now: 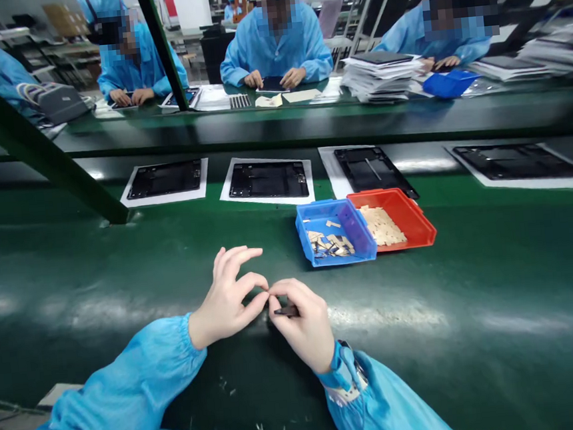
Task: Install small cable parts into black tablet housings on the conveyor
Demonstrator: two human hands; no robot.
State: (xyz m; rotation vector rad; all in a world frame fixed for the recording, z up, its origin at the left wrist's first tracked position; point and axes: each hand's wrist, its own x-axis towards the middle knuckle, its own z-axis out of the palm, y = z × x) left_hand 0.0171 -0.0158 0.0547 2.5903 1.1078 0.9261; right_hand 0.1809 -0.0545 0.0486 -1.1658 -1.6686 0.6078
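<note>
My left hand (228, 300) is closed in a pinch, thumb and index fingertip together and the other fingers raised. Its fingertips meet those of my right hand (305, 317) above the green work surface (241, 386); whatever lies between them is too small to make out. My right hand is curled around a dark slim pointed tool (287, 311), whose tip points left below the index finger; the rest of it is hidden in the palm. Beyond my right hand stand a blue bin (343, 261) with small pale and dark pieces and a red bin (421, 230) holding many cream-coloured pieces.
Several black tablet-like housings lie on white sheets along the back, including one at left (163, 180) and one in the middle (267, 180). A green post (55, 155) slants down at left. Across the raised bench, people in blue work; paper stacks (372, 80) stand there.
</note>
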